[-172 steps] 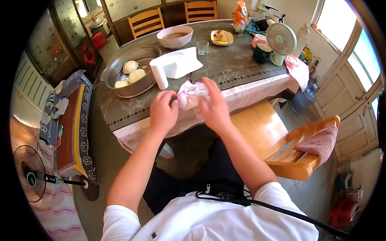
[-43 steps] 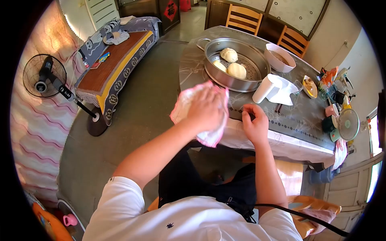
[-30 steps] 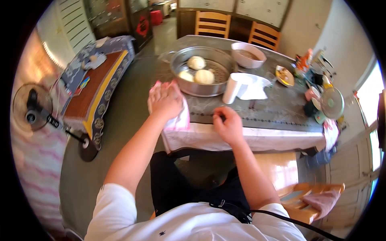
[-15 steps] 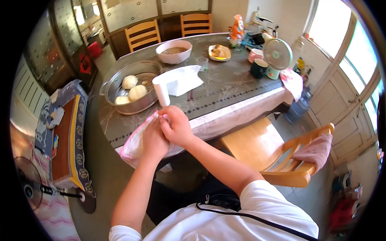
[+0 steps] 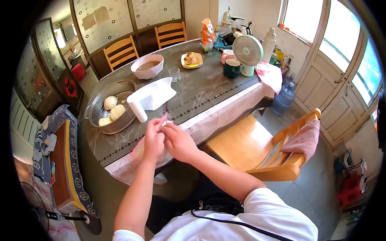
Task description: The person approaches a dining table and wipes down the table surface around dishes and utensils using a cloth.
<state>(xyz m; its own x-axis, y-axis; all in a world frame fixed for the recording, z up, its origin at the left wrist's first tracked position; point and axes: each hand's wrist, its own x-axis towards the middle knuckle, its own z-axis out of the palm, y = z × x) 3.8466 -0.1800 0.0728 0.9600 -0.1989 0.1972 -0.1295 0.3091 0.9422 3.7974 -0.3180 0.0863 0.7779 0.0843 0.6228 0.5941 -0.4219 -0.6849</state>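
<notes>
My left hand (image 5: 154, 138) and my right hand (image 5: 179, 141) are close together at the table's near edge, fingers pinched. Between them is a thin, pale, pink-edged bag (image 5: 138, 148), mostly hidden by my hands; a pink strip sticks up above the fingertips. Just beyond my hands lies a white roll (image 5: 138, 109) with a loose white sheet (image 5: 155, 94) spread from it. To the left, a round metal steamer (image 5: 114, 127) holds three pale steamed buns (image 5: 118, 112) on a perforated tray.
Farther back on the table (image 5: 201, 100) stand a bowl of brownish liquid (image 5: 147, 74), a glass (image 5: 174, 74), a yellow-rimmed dish of food (image 5: 191, 66), a dark mug (image 5: 231, 74) and a small fan (image 5: 247, 56). A wooden chair (image 5: 245, 140) stands at right, a towel (image 5: 303, 138) over its back.
My view has swung right, so the table things sit farther left. My fingers have shifted to a pinch, the left fingertips raised, and a pink strip now shows above them.
</notes>
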